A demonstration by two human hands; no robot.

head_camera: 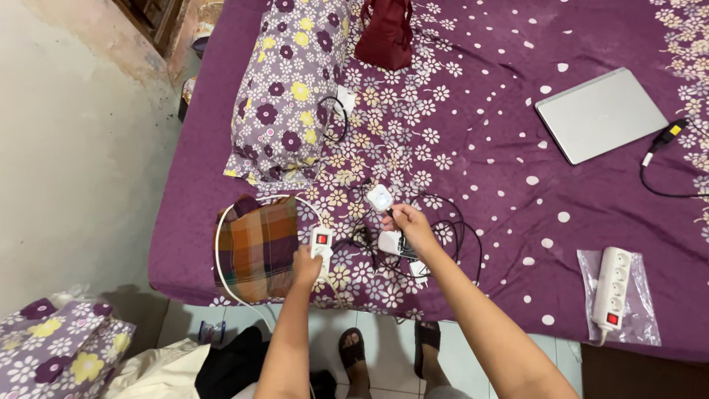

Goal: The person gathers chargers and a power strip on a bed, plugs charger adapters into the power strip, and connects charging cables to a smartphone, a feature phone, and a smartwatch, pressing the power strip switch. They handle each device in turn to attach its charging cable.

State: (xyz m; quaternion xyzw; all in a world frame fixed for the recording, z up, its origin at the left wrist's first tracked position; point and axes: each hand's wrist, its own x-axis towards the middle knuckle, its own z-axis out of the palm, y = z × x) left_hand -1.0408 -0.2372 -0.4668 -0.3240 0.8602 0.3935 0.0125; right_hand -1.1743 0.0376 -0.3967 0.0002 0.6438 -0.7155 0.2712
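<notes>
I've got the left hand clamped on a white power strip with a red switch, down near the bed's foot edge. The right hand is apart from it, pinching a white plug lifted just above the sheet, at about one o'clock from the strip. Between the two hands sits a tangle of black cables around a white adapter, cluttering the path. At nine o'clock, touching the strip, lies a plaid cloth ringed by a white cord. At twelve o'clock, a floral pillow, and beyond it a dark red bag. Open purple bedsheet spreads toward two o'clock, up to a closed silver laptop. Count: two power strips, the second in plastic wrap at three o'clock near the bed edge; one laptop; one pillow on the bed.
</notes>
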